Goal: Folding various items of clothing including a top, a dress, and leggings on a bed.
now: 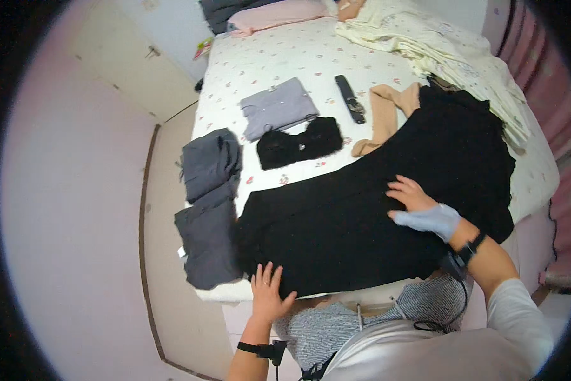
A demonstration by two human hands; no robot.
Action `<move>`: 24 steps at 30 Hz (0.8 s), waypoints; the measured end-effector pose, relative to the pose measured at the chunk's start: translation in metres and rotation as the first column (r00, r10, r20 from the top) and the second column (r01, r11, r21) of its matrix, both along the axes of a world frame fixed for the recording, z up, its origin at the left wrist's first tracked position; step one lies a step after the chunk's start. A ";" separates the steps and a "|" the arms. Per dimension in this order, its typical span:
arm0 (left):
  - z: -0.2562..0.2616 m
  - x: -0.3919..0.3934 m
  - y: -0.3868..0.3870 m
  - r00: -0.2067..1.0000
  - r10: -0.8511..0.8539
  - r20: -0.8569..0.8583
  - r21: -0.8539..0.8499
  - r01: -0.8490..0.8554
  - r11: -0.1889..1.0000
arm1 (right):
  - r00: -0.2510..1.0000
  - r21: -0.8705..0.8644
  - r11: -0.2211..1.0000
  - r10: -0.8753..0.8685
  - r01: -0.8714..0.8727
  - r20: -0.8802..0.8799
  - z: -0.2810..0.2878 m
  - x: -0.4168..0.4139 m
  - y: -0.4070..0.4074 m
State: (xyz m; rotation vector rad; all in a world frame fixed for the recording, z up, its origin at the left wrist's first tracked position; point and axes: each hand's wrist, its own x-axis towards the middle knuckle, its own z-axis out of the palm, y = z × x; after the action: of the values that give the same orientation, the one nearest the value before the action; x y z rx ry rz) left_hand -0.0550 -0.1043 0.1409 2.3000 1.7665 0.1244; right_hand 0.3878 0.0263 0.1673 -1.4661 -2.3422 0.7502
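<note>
A large black garment lies spread across the near part of the bed. My left hand rests on its lower left edge, fingers apart. My right hand, with a pale blue wrap around thumb and palm, lies over the middle of the same cloth, fingers spread. Beyond the garment is a black bra, partly on a folded grey-lavender garment. A coiled black belt and a beige knitted piece, partly under the black cloth, lie to the right. Folded dark grey garments sit at the left.
The bed's flowered sheet shows around the clothes. A rumpled cream blanket covers its far right, near a pink pillow. A wall and a door stand left; a pink curtain hangs right.
</note>
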 end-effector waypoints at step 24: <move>-0.016 -0.017 -0.047 0.977 -0.211 -0.032 0.553 0.193 0.811 | 0.976 0.240 0.946 -0.206 0.217 -0.073 -0.092 0.143 -0.246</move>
State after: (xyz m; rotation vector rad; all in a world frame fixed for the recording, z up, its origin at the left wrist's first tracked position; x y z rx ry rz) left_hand -0.0716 -0.1518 0.1250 2.8426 1.6025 0.7208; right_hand 0.5312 -0.2195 0.0748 -1.5371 -2.1094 0.4152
